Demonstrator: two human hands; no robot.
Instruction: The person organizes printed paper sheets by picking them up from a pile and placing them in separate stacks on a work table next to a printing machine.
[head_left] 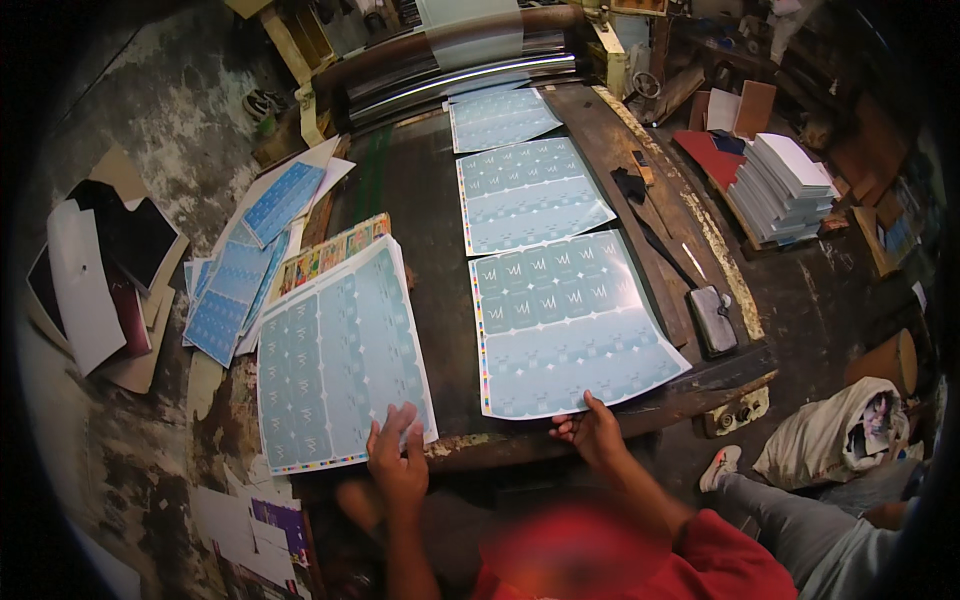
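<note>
With our right hand (597, 437) we grasp the near edge of the closest printed sheet (575, 325) between thumb and fingers, while our left hand (400, 462) is loosely spread, fingers unclenched, at the near right corner of a stack of similar sheets (340, 370); whether those fingers press on it we cannot tell. The grasped sheet lies on the dark table (436, 320), right of the stack, with a second sheet (532, 195) just beyond it, toward the metal rollers (465, 76).
</note>
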